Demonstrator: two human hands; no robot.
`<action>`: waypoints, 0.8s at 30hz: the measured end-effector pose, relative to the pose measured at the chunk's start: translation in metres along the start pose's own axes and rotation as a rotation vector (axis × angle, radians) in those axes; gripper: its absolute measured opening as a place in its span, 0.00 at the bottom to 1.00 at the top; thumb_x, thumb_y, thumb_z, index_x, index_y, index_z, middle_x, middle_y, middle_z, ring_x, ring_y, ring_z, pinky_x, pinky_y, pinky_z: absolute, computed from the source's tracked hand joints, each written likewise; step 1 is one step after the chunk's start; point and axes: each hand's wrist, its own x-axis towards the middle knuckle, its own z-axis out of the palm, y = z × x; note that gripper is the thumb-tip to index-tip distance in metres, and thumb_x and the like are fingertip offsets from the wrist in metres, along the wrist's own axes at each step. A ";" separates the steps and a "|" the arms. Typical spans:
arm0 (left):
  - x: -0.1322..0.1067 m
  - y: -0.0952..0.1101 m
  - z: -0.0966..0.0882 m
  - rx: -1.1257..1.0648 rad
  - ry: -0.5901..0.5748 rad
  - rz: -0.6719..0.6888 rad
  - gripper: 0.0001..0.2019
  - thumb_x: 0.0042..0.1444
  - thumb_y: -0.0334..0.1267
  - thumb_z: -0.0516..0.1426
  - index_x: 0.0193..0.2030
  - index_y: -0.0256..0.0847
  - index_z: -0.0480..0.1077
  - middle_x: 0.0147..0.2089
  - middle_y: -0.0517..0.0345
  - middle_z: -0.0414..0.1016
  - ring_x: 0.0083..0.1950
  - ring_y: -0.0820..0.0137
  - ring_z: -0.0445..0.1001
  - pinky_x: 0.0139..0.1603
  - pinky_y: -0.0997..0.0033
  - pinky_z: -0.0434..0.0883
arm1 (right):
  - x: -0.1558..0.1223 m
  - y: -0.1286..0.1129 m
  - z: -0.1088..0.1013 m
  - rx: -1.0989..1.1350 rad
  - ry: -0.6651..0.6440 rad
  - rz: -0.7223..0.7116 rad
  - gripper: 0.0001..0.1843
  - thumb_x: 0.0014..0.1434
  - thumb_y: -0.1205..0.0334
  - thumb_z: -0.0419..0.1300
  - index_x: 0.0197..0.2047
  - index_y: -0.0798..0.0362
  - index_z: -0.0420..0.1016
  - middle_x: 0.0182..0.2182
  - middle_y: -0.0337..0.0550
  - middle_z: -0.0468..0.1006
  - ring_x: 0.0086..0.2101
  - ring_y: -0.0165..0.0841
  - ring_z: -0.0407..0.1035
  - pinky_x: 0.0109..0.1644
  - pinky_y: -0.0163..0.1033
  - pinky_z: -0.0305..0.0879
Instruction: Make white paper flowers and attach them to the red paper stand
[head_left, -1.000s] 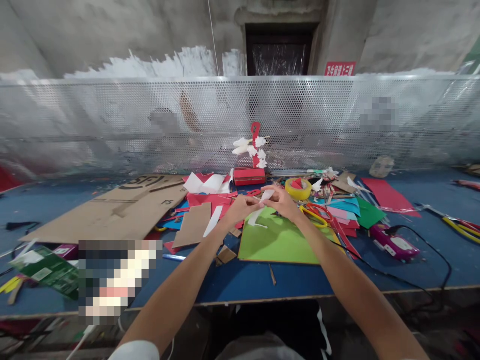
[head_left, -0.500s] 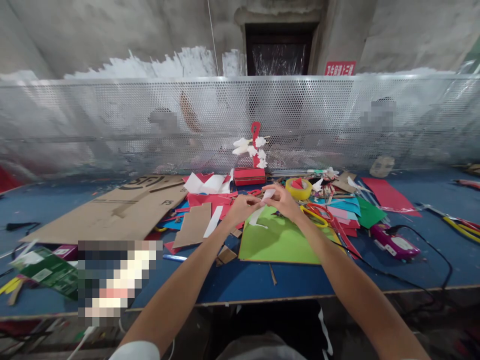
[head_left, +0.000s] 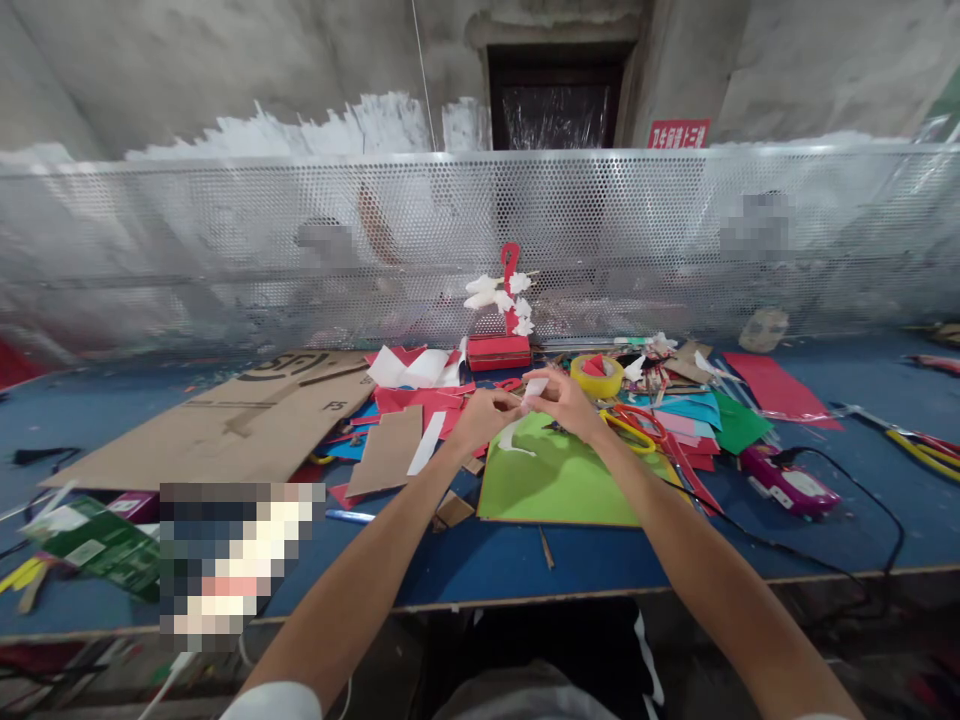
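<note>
Both hands meet over the top of a lime-green sheet (head_left: 570, 480). My left hand (head_left: 487, 412) pinches the left side of a white paper strip (head_left: 535, 388). My right hand (head_left: 564, 402) has its fingers closed on the same strip from the right; its upper end shows between the hands. A thin curved white scrap (head_left: 514, 437) lies on the green sheet just below them. Beyond the hands stands a red box (head_left: 499, 352) with a red hooked upright (head_left: 511, 258) carrying white paper flowers (head_left: 501, 298).
Yellow tape (head_left: 598, 378) and scissors with orange and yellow handles (head_left: 628, 432) lie right of my hands. Brown cardboard (head_left: 225, 430) covers the left. A purple device (head_left: 789, 485) with a black cable sits at right. A perforated metal panel (head_left: 420, 240) borders the back.
My fingers have shifted slightly around the white paper strip, and less of it shows below the hands. Everything else on the table lies as before.
</note>
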 end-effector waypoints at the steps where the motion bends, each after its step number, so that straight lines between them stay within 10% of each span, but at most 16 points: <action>1: 0.000 0.000 0.000 0.002 0.003 -0.001 0.15 0.49 0.48 0.64 0.32 0.36 0.80 0.36 0.50 0.80 0.35 0.67 0.74 0.36 0.71 0.68 | 0.000 0.000 0.000 -0.001 0.003 0.000 0.21 0.52 0.59 0.66 0.50 0.49 0.72 0.32 0.38 0.76 0.33 0.33 0.72 0.39 0.37 0.69; 24: 0.002 0.001 -0.004 0.080 0.038 0.042 0.20 0.59 0.52 0.54 0.31 0.35 0.73 0.28 0.57 0.72 0.29 0.73 0.66 0.31 0.74 0.62 | 0.002 0.004 -0.003 -0.073 0.060 -0.002 0.25 0.53 0.59 0.64 0.55 0.47 0.69 0.35 0.40 0.74 0.31 0.32 0.71 0.37 0.39 0.71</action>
